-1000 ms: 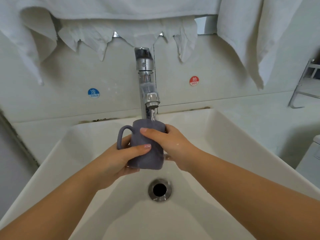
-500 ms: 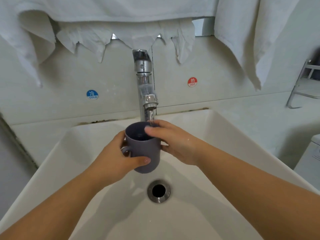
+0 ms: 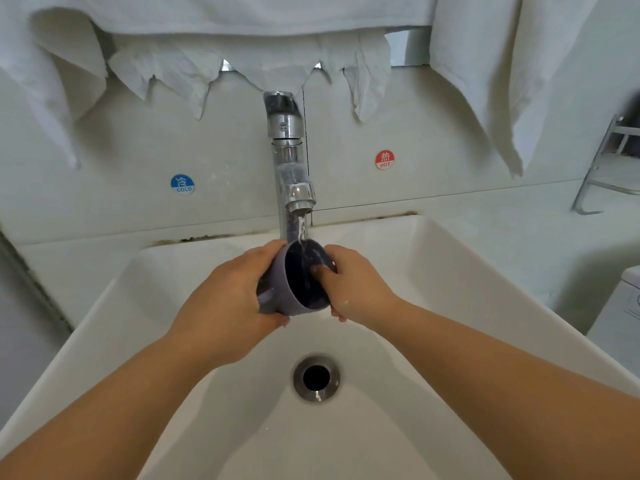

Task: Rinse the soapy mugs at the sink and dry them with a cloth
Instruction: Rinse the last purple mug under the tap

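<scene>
White sink [image 3: 433, 258] holds one mug [image 3: 294, 299], gripped by left hand [image 3: 228, 303] and right hand [image 3: 356, 289].

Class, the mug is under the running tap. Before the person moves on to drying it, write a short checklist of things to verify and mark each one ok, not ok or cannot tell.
1. Water stream falls into the mug: ok.
2. Left hand grips the mug's outside: ok.
3. Right hand has a finger inside the rim, rubbing: ok.
4. All soap gone from the mug: cannot tell.
5. Drain open, no water pooling in the sink: ok.
6. A white cloth hangs above, available for drying: ok.
</scene>
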Tool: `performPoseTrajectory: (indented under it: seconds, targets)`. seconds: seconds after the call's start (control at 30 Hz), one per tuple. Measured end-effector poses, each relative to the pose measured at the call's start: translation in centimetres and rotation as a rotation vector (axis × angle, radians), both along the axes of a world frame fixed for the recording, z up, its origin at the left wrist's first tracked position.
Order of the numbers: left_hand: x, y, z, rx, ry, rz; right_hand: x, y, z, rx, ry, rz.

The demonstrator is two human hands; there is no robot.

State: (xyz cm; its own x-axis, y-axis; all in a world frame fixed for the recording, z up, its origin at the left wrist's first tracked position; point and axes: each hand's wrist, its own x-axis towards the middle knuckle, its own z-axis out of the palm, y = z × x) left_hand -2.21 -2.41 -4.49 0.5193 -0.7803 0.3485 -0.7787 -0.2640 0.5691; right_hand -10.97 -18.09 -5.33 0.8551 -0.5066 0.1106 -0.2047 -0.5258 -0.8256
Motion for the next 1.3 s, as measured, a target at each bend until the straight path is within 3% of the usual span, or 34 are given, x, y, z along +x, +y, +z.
performPoseTrajectory:
  seconds: [0.1,0.23,0.33,0.5,0.6,0.73,0.87,1.1,1.3]
  targets:
    - [0.4,0.2,0.2,0.018,-0.024,0.000,0.0,0.6,-0.1,0.206,0.068,0.107]
    - [0.4,0.2,0.3,0.080,0.107,-0.028,-0.1,0.4,0.1,0.185,0.080,0.092]
    - [0.6,0.5,0.9,0.034,0.372,0.006,-0.1,0.4,0.3,0.169,0.073,0.084]
    - [1.5,1.2,2.4,-0.141,0.983,0.134,-0.1,0.3,0.7,0.235,-0.010,0.078]
    - [1.4,1.0,1.4,-0.127,1.177,0.147,-0.3,0.8,0.8,0.181,-0.020,0.089]
    - [1.1,0.5,0.1,-0.089,1.240,0.176,-0.5,1.5,0.6,0.042,-0.014,0.090]
    - [1.4,0.3,-0.2,-0.132,1.243,0.176,-0.3,1.4,0.8,-0.228,-0.079,0.033]
    - [1.6,0.2,-0.1,-0.230,1.364,0.279,0.3,1.4,0.2,0.108,-0.100,0.104]
    - [1.1,-0.4,0.2,-0.228,1.254,0.321,0.3,0.6,0.3,-0.352,0.149,-0.040]
